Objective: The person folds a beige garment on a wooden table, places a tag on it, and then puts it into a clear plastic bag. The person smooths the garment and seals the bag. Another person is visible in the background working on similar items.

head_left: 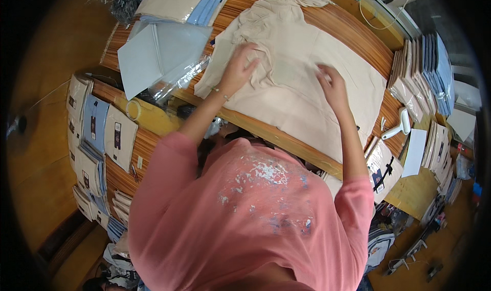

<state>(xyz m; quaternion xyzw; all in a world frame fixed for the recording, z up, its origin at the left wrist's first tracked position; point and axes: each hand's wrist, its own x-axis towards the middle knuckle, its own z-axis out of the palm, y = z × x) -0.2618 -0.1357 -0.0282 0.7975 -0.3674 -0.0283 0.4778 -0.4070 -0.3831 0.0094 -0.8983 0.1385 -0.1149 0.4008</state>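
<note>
Left hand (240, 68) and right hand (333, 85) are held loosely open over a beige garment (302, 104). It is mostly spread flat; bunched folds (263, 21) are left.

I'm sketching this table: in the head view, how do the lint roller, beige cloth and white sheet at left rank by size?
1. Beige cloth, largest by far
2. White sheet at left
3. Lint roller, clearly smallest
</note>
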